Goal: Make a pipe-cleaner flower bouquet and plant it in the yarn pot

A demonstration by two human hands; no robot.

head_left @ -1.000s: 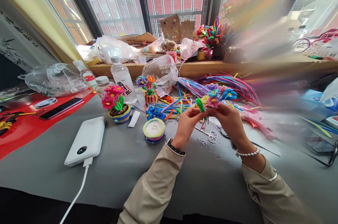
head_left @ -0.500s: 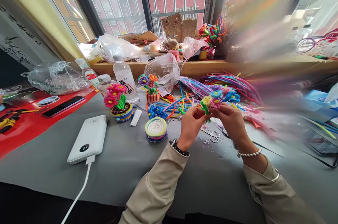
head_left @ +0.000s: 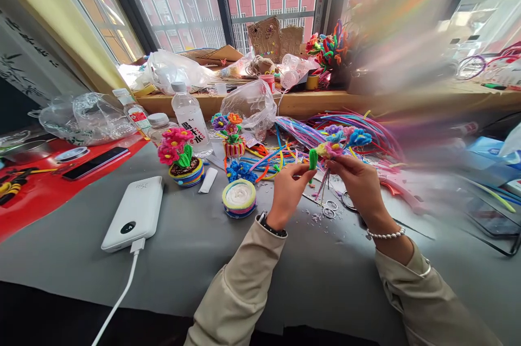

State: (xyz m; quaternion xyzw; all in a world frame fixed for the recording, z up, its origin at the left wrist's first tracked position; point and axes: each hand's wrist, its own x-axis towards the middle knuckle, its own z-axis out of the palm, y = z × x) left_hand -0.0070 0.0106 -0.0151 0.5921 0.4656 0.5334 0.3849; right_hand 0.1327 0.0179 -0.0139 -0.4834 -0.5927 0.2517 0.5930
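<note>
The right hand (head_left: 358,180) pinches a bunch (head_left: 340,139) of pipe-cleaner flowers just under the heads, apparently so the loose stems stay gathered; its fingers are clenched on the stems. The left hand (head_left: 290,188) grips a green piece (head_left: 312,158) at the side of the bunch between thumb and forefinger, held upright against the stems, probably to line it up with them. The bunch is lifted clear of the bench (head_left: 183,259), above its middle, toward the far edge. Its long axis runs steeply, heads up and tilted toward the far right, thin stem ends hanging down toward the scissors (head_left: 328,209) lying on the bench below. A wound pot (head_left: 239,199) stands left of the hands, apart from them.
</note>
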